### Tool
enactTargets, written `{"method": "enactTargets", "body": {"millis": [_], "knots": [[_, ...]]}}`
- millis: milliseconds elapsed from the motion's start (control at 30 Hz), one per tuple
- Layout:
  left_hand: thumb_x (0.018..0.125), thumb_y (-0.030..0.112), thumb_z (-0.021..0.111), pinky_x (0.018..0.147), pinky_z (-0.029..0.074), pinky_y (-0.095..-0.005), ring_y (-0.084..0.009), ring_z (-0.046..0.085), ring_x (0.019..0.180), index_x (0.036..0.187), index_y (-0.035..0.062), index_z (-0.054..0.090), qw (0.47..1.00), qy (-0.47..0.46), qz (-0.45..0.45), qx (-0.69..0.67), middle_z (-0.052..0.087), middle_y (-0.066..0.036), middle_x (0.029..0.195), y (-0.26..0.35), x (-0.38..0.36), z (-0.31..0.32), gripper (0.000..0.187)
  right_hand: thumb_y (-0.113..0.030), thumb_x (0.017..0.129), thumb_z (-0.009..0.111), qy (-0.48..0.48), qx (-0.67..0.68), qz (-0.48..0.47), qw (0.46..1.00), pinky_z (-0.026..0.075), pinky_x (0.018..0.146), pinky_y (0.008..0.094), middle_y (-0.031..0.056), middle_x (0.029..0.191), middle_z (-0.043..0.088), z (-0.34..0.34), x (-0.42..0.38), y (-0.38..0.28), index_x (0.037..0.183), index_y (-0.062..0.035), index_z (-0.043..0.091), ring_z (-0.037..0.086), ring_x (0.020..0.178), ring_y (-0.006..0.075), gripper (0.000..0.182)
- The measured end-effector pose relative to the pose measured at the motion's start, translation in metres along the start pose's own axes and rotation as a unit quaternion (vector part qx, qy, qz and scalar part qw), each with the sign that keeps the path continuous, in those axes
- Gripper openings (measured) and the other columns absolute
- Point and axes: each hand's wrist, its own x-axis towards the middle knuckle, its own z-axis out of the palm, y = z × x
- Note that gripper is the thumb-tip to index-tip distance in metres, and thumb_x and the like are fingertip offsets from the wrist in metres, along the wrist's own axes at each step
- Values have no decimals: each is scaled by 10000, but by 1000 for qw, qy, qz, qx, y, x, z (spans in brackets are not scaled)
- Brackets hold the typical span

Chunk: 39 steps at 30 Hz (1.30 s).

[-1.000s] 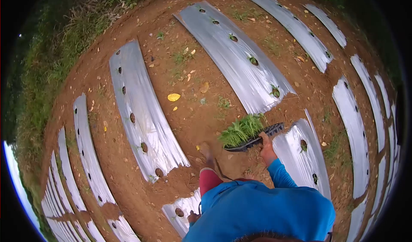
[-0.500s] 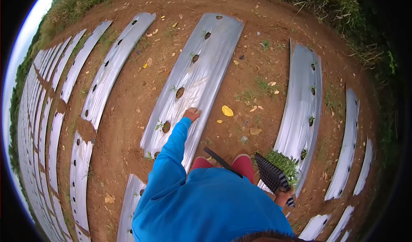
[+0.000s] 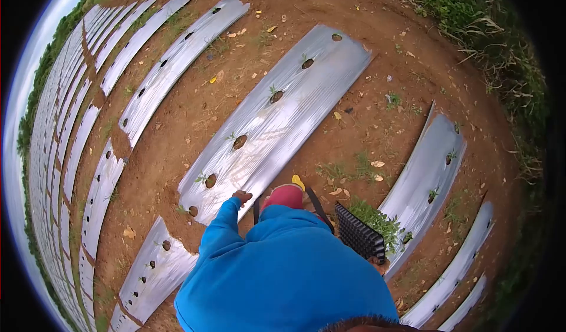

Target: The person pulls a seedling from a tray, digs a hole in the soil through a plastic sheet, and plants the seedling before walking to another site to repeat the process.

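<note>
My left hand (image 3: pixel 242 197) hangs over the right edge of the silver plastic sheet (image 3: pixel 283 118), its fingers curled; whether anything is in them is too small to tell. Low on the right, my right hand (image 3: pixel 380 265) grips the end of a black cell tray (image 3: pixel 358 233). Green seedlings (image 3: pixel 377 221) stick out from the tray's far side, and the tray is tilted. Round holes run along the sheet; a small plant stands at the hole (image 3: pixel 210 180) left of my left hand.
More plastic-covered rows lie to the left (image 3: pixel 162 73) and right (image 3: pixel 425 185), with brown soil paths (image 3: pixel 177 126) between them. A red shoe or trouser leg (image 3: pixel 284 195) shows below, beside a yellow leaf (image 3: pixel 298 182). Tall grass and weeds (image 3: pixel 466 25) edge the upper right.
The view has turned and moved forward along the row. My left hand has drawn back nearer my body, towards the sheet's edge. The tray remains in my right hand.
</note>
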Motion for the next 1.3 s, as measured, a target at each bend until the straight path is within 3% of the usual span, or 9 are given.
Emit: {"method": "enactTargets", "body": {"millis": [167, 400, 500, 667, 833, 1000, 1100, 1133, 1300], "knots": [[725, 204, 532, 381, 287, -308, -121, 360, 390, 704, 75, 523, 897, -116, -240, -353, 444, -50, 527, -49, 1, 51, 130, -229, 696, 581, 48, 124, 127, 983, 271, 392, 236, -28, 464, 262, 162, 25, -67, 539, -190, 265, 284, 392, 117, 355], [710, 258, 563, 369, 355, -333, -188, 434, 429, 719, 59, 515, 930, -30, -170, -326, 531, -100, 641, 209, 53, 43, 205, -213, 699, 590, 31, 156, 137, 978, 241, 343, 229, -41, 411, 210, 393, 117, -143, 480, -198, 241, 238, 341, 114, 413], [701, 201, 543, 344, 277, -279, -126, 345, 393, 633, 90, 453, 926, -69, -99, -359, 435, -51, 555, 349, 180, 29, 158, -217, 706, 609, 40, 143, 109, 983, 226, 334, 224, -47, 413, 210, 467, 143, -181, 482, -205, 248, 222, 331, 104, 425], [705, 253, 578, 360, 390, -270, -122, 478, 431, 626, 79, 554, 950, 2, 236, -202, 538, -41, 570, 697, 178, -66, 192, -229, 699, 633, -30, 127, 91, 987, 236, 334, 217, -47, 416, 208, 600, 177, -250, 497, -200, 234, 223, 336, 105, 448], [724, 248, 545, 399, 391, -258, -109, 467, 436, 642, 28, 552, 913, 1, 365, -184, 517, -45, 558, 909, 139, -116, 236, -215, 721, 638, -50, 169, 76, 981, 241, 341, 222, -40, 434, 216, 726, 203, -307, 522, -179, 290, 252, 355, 100, 403], [696, 394, 568, 591, 493, -370, -262, 597, 539, 692, -7, 640, 938, 145, 307, -74, 604, -149, 589, 942, 193, -79, 408, -205, 650, 695, -59, 155, 59, 984, 264, 321, 241, -32, 396, 227, 835, 295, -342, 497, -185, 290, 253, 323, 116, 434], [675, 483, 550, 741, 495, -372, -284, 636, 709, 707, 48, 666, 910, 386, 136, 71, 632, -152, 644, 877, 235, 0, 451, -181, 656, 688, -30, 114, 100, 988, 250, 329, 234, -25, 446, 248, 903, 338, -364, 525, -182, 308, 260, 356, 115, 402], [673, 502, 560, 726, 498, -373, -275, 637, 704, 688, 55, 667, 990, 134, 30, -9, 642, -145, 667, 858, 219, -1, 460, -179, 662, 684, -12, 120, 108, 987, 249, 332, 231, -24, 463, 250, 927, 349, -367, 534, -181, 315, 262, 368, 114, 390], [714, 428, 585, 599, 518, -364, -249, 631, 583, 622, 9, 635, 970, 83, -147, -174, 639, -146, 632, 830, 157, 93, 433, -173, 679, 671, 28, 88, 120, 988, 254, 348, 225, -24, 515, 238, 1045, 416, -395, 618, -175, 393, 266, 412, 105, 285]]}}
